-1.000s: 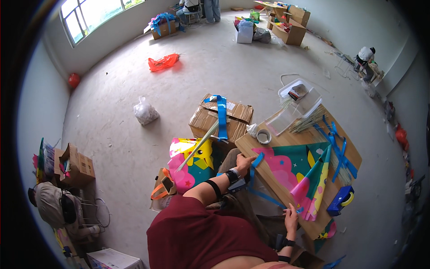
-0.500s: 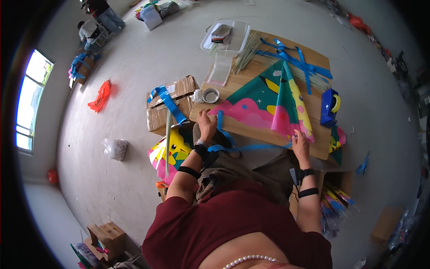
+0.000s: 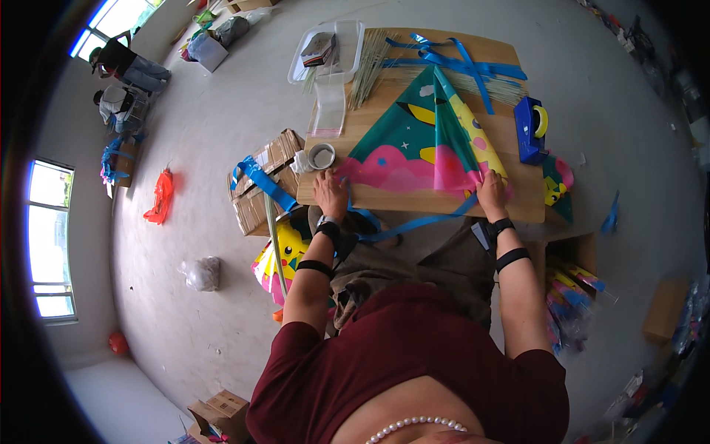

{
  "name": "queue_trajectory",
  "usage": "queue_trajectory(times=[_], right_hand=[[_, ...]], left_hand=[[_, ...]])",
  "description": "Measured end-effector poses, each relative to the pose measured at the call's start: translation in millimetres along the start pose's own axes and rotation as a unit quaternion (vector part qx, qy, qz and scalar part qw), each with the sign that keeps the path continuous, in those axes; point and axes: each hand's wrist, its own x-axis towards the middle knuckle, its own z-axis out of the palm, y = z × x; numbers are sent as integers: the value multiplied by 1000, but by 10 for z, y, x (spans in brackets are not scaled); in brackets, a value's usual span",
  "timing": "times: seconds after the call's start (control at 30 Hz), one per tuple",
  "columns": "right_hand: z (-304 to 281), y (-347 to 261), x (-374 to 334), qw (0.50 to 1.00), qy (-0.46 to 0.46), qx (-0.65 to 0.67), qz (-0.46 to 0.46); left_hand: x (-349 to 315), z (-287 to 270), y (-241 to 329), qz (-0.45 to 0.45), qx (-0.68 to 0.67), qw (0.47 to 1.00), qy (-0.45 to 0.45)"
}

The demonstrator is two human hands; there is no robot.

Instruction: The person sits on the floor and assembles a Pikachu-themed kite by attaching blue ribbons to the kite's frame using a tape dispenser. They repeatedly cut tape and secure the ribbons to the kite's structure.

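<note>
A thin plastic kite sheet [image 3: 396,166] in green, pink and yellow lies on the wooden table [image 3: 414,201], its narrow tip away from me. Its right part is folded over, yellow side showing. At the near left corner, my left hand [image 3: 330,195] pinches the pink edge, its fingertips partly hidden. My right hand [image 3: 491,194] is closed on the near right corner, thumb and fingers together. A blue ribbon [image 3: 421,221] hangs in a slack curve along the table's near edge, from beside my left hand up to my right.
A tape roll [image 3: 322,155] sits by my left hand; a blue tape dispenser [image 3: 529,132] stands at the right edge. Thin sticks [image 3: 367,70], blue ribbons [image 3: 473,68] and a clear tray [image 3: 353,59] lie at the back. A cardboard box [image 3: 248,209] stands left.
The view has shifted, so the table appears higher in the picture. Both hands stay at the kite's near corners. The ribbon's right end now rises higher, onto the tabletop beside my right hand.
</note>
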Motion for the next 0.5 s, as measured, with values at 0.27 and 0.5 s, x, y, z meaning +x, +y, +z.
queue_trajectory(times=[0.27,0.5], right_hand=[[-78,46,158,981,-108,130,94],[-63,812,508,931,-28,355,77]], left_hand=[[144,94,27,-70,-43,995,-51],[510,116,-25,-124,-284,946,-97]])
